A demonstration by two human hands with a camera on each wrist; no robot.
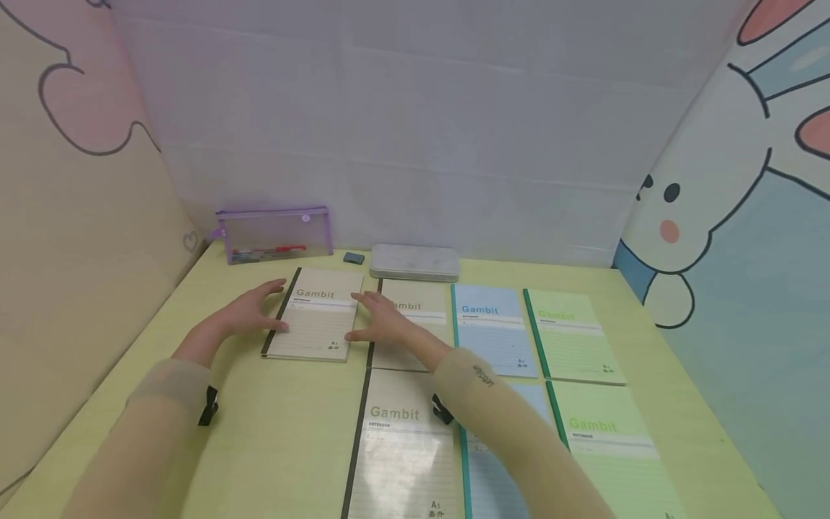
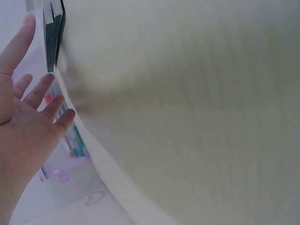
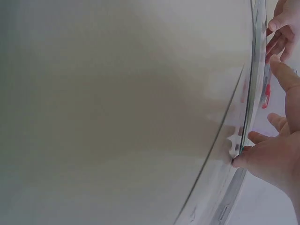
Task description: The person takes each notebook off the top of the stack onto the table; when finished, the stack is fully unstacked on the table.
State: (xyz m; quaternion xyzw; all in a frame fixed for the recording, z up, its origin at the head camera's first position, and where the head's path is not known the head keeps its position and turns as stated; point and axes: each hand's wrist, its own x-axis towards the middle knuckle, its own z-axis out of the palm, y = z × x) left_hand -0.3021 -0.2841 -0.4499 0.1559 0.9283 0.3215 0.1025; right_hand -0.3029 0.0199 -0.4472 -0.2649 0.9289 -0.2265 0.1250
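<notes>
A beige Gambit notebook (image 1: 316, 328) with a black spine lies at the left of the table, between the two hands. My left hand (image 1: 249, 311) is at its spine side, thumb tip over the edge and fingers spread. At its right edge is my right hand (image 1: 384, 321), thumb and fingers extended, partly covering a second beige notebook (image 1: 424, 295). In the left wrist view the left hand (image 2: 28, 112) has loosely straight fingers beside the dark spine (image 2: 55, 37). The right wrist view shows the right hand (image 3: 276, 150) with its fingers apart.
Another beige notebook (image 1: 402, 450) lies in front, beside blue notebooks (image 1: 493, 335) and green notebooks (image 1: 573, 335) in rows to the right. Along the back wall stand a purple-edged pencil pouch (image 1: 272, 234) with pens, a small dark eraser-like block (image 1: 353, 258) and a grey case (image 1: 415, 262).
</notes>
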